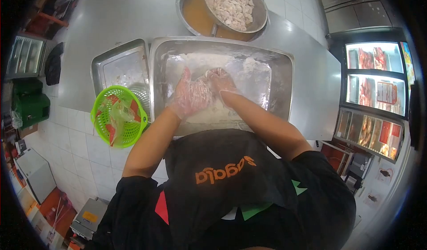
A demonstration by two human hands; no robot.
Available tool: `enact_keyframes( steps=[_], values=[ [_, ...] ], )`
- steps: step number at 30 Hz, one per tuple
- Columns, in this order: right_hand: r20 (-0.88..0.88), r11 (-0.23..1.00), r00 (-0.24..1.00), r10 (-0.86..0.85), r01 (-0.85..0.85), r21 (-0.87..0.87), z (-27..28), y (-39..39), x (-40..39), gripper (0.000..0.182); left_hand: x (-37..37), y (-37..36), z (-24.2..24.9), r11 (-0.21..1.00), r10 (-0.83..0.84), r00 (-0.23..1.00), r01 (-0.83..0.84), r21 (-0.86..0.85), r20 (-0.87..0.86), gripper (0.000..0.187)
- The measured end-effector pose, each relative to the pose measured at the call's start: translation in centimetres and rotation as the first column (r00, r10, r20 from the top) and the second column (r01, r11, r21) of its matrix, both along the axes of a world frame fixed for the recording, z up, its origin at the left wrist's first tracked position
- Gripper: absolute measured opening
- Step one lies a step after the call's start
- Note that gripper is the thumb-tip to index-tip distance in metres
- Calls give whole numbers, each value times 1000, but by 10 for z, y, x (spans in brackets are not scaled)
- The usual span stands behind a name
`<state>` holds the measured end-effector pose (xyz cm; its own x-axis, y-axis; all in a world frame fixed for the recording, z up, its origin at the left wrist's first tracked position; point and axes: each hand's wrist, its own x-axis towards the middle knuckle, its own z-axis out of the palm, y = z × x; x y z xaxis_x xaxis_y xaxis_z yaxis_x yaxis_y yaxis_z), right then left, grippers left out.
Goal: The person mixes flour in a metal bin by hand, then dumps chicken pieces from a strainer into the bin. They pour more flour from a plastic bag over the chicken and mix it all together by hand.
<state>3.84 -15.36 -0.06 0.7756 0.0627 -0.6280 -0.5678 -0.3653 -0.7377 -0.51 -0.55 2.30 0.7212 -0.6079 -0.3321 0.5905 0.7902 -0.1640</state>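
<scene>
Both hands wear clear plastic gloves and are inside a deep metal tray (281,63) with white flour-like powder (204,59) spread over its floor. My left hand (193,95) is held with its thumb stretched up and apart from the fingers, which reach toward the other hand. Close beside it, my right hand (221,81) has its fingers curled in. Whatever the curled fingers hold, if anything, is hidden by the hand and glove. The two hands are touching or nearly so.
Behind the tray, a metal strainer bowl (260,18) of floury pale pieces (230,5) rests over a basin (181,10) of brownish liquid. At left are a shallower metal tray (120,63) and a green basket (98,121) with red-and-clear plastic packaging. A lit display fridge (376,74) stands right.
</scene>
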Motion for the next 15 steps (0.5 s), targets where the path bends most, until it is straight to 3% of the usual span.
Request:
enact_keyframes(
  steps=[2, 3, 5, 8, 9, 10, 11, 14, 15],
  values=[
    [-126, 997, 991, 52, -59, -53, 24, 3, -4, 31, -5, 1, 8, 988, 8, 1000, -4, 157, -22, 92],
    [-204, 993, 977, -62, 81, 85, 19, -1, -5, 32, -5, 1, 19, 976, -9, 999, 21, 215, -53, 91],
    [-399, 871, 884, -243, 380, 312, -5, -17, -9, 35, -2, 2, 40, 942, -42, 992, 80, 327, -122, 90],
    [-555, 585, 830, 57, 423, 692, -46, -69, -2, 37, 3, 14, 4, 634, -327, 945, 197, 748, 28, 91],
    [-558, 535, 828, 52, 448, 716, -44, -76, -1, 34, 5, 21, -26, 512, -348, 936, 151, 846, 43, 90],
    [-562, 484, 826, 47, 473, 736, -43, -83, -2, 32, 6, 28, -63, 379, -370, 927, 99, 920, 53, 88],
    [-568, 431, 822, 41, 498, 752, -42, -89, -4, 31, 6, 27, -71, 286, -380, 924, 68, 956, 48, 84],
    [-574, 318, 787, 226, 497, 807, -41, -103, 0, 25, 13, 26, -61, 30, -428, 904, -9, 1000, 21, 70],
    [-576, 522, 811, 101, 449, 725, -34, -99, 3, 24, 15, 25, -52, -74, -469, 883, -57, 996, 16, 66]
  ],
)
